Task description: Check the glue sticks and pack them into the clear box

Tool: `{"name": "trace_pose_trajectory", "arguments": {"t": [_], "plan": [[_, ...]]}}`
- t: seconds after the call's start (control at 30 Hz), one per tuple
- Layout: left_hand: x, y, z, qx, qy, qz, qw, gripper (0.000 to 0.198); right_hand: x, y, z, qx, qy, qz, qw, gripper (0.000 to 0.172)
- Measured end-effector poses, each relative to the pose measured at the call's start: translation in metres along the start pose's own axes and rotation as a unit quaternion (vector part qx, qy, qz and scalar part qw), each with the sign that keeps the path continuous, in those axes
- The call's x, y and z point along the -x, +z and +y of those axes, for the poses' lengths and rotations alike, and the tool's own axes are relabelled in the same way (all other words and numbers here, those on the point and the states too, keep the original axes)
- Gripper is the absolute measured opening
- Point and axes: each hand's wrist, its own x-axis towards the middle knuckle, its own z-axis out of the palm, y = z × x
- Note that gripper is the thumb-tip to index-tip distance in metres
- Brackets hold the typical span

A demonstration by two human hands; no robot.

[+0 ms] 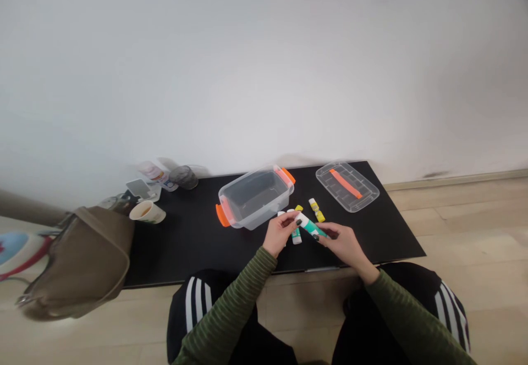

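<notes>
Both my hands hold one green-and-white glue stick (pixel 310 225) over the low black table (pixel 185 238). My left hand (pixel 280 232) pinches its white end, and my right hand (pixel 344 242) grips its green end. A second green-and-white stick (pixel 296 237) lies on the table just under them. Two yellow sticks lie behind, one larger (pixel 317 209) and one mostly hidden (pixel 299 208). The clear plastic box with orange handles (pixel 256 197) stands empty just beyond my left hand.
The box's clear lid with an orange strip (pixel 347 185) lies at the table's back right. A paper cup (pixel 147 212), a bottle (pixel 157 174) and a dark jar (pixel 183 177) sit at the back left. A brown bag (pixel 80 260) rests by the left edge.
</notes>
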Motion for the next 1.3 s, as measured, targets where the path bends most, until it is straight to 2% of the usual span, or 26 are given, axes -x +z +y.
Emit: {"name": "trace_pose_trajectory", "arguments": {"t": [0.13,0.27,0.33,0.47,0.6,0.77,1.0,1.2,1.3], "plan": [[-0.002,-0.001,-0.005,-0.038,0.01,-0.017,0.999,0.043,0.0,0.006,-0.001,0.006,0.019,-0.031,0.999,0.033],[-0.007,0.001,-0.008,-0.159,0.06,-0.02,0.985,0.034,-0.002,0.015,-0.002,0.064,0.022,-0.038,0.997,0.026],[-0.013,0.003,-0.01,-0.249,0.112,-0.006,0.962,0.035,-0.005,0.019,0.0,0.099,0.04,-0.018,0.994,0.023],[-0.029,0.006,-0.02,-0.416,0.184,-0.014,0.89,0.043,-0.013,0.02,0.005,0.174,0.076,-0.001,0.982,0.015],[-0.042,0.013,-0.031,-0.519,0.184,-0.038,0.834,0.045,-0.017,0.021,0.01,0.232,0.104,-0.004,0.967,0.013],[-0.049,0.019,-0.034,-0.589,0.168,-0.045,0.789,0.044,-0.017,0.029,0.015,0.299,0.09,-0.002,0.95,0.012],[-0.052,0.015,-0.035,-0.619,0.158,-0.058,0.767,0.041,-0.022,0.037,0.018,0.375,0.062,0.004,0.925,0.015],[-0.052,0.013,-0.034,-0.644,0.147,-0.049,0.749,0.03,-0.024,0.038,0.016,0.389,0.078,-0.012,0.918,0.018],[-0.052,0.012,-0.034,-0.641,0.145,-0.049,0.752,0.028,-0.024,0.031,0.013,0.387,0.078,-0.016,0.919,0.021]]}}
